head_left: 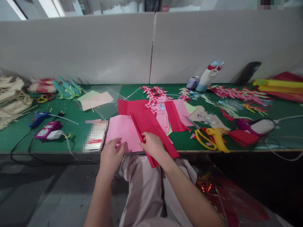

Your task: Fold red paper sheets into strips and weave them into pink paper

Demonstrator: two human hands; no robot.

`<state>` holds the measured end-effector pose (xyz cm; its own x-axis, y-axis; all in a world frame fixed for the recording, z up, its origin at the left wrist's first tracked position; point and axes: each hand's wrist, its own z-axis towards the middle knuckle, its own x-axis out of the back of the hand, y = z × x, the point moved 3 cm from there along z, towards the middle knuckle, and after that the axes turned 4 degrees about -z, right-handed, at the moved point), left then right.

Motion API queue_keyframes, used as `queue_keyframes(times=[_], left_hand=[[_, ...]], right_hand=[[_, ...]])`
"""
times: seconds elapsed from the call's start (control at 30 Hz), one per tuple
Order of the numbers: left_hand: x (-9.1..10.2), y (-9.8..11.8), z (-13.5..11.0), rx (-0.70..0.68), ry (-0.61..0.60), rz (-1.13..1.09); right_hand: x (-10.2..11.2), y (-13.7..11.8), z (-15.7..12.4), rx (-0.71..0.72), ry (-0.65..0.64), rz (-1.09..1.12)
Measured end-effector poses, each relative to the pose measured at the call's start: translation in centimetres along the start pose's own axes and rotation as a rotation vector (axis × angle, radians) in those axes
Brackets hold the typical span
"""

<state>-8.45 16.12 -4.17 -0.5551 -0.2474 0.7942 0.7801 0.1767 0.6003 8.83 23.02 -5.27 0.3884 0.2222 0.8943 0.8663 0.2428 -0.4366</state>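
My right hand point(153, 145) closes its fingers on a narrow folded red paper strip point(136, 124), whose lower end hangs past the table's front edge. Beneath that hand lies a large red paper sheet point(146, 118), partly over a pink paper sheet point(123, 130). My left hand point(114, 152) rests at the lower left corner of the pink sheet, its fingers curled but apart, with nothing visible between them. A phone point(96, 137) lies just left of this hand.
Scissors point(195, 123) and a yellow glue gun point(216, 138) lie to the right. Red-and-pink woven paper strips point(155, 97) are behind the sheets. On the left are a blue glue gun point(39, 119) and a purple power strip point(48, 130) with cables. A white bottle point(208, 77) stands at the back.
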Motion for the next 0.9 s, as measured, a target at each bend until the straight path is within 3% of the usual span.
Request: queue_keyframes(times=[0.27,0.53,0.67,0.8,0.9], left_hand=[[-0.9,1.9,-0.7,-0.058,-0.002,-0.197],[-1.7,6.2,-2.4,-0.043,-0.022,-0.841],[-2.2,7.8,-4.6,0.056,-0.054,-1.081],[-3.2,7.8,-7.2,0.154,-0.082,-1.128],[-4.0,7.3,-9.0,0.153,-0.116,-1.109]], right_hand=[[3.0,1.5,-3.1,0.037,0.113,0.377],[5.1,2.9,-10.2,0.136,0.079,0.654],[4.2,3.7,-14.3,0.106,-0.018,0.737],[1.7,4.8,-17.7,0.082,-0.087,0.827],[-0.3,5.5,-19.8,0.071,-0.145,0.851]])
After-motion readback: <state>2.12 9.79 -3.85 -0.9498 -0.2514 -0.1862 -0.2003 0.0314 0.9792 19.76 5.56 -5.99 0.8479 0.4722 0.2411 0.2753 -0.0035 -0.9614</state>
